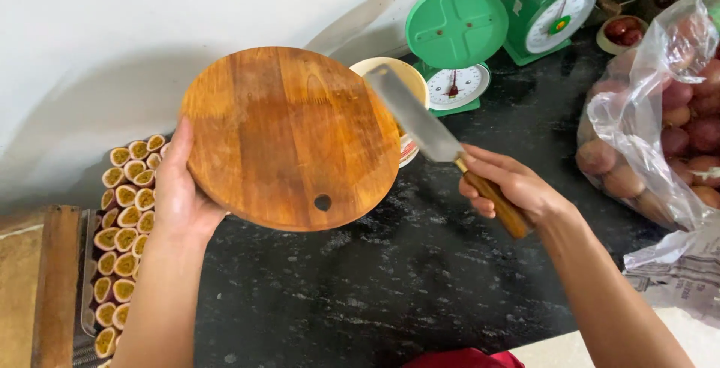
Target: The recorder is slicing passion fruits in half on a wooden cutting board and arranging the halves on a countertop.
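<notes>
Currently, your left hand point(178, 195) gripped the round wooden cutting board point(289, 137) by its rim, tilted and lifted clear above the dark surface point(420, 278). Your right hand point(510, 186) had its fingers point(480, 201) clenched around the cleaver point(442, 147) handle, blade edge touching or just beside the board's edge. Risk: the one-handed rim grip could slip, dropping the board onto the halved passion fruit point(124, 225) near your left forearm; the blade could skid off wet wood.

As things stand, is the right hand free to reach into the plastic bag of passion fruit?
Probably not yet. The right hand is closed around the cleaver handle, so it has no free fingers. The plastic bag of passion fruit lies close on its right, with nothing between them.
</notes>
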